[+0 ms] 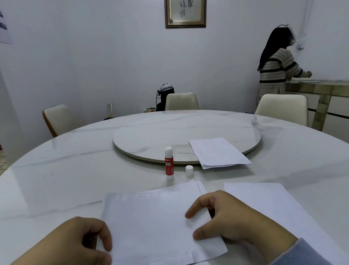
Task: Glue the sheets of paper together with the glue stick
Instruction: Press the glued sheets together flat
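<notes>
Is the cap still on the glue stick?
No, the glue stick stands open on the table, and its white cap sits beside it.

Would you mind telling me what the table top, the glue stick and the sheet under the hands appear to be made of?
Table top: glossy white stone, likely marble or an imitation, judging by grey veins and reflections. Glue stick: smooth plastic tube, red printed label, its white cap off beside it. Sheet: thin matte white paper, slightly rippled near its front edge.
</notes>
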The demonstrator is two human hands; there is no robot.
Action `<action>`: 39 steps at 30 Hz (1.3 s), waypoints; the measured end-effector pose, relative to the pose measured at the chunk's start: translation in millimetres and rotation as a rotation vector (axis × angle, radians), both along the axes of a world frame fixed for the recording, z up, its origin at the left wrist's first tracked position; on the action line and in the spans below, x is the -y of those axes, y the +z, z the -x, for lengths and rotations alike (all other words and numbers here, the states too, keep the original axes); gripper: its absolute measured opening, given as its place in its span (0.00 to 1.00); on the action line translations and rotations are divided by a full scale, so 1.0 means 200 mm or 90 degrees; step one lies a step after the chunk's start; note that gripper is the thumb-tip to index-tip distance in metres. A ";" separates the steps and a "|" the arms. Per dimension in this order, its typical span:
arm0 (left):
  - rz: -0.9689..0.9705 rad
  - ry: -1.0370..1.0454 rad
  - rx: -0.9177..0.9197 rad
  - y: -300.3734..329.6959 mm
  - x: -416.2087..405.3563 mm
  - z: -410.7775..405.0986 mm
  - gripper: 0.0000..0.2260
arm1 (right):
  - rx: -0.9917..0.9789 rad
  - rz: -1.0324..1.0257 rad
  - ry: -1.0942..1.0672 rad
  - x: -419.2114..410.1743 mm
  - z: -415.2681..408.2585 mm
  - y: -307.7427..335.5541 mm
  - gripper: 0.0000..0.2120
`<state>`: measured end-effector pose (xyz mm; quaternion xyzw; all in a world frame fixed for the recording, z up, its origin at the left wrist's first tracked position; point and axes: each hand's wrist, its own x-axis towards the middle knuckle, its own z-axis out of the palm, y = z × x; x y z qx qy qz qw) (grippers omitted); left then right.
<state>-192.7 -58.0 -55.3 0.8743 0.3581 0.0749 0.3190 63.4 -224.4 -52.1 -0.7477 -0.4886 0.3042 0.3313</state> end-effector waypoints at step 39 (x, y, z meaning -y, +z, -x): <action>-0.063 -0.036 -0.081 0.02 0.03 0.01 0.21 | 0.044 0.041 -0.019 0.01 0.06 0.03 0.18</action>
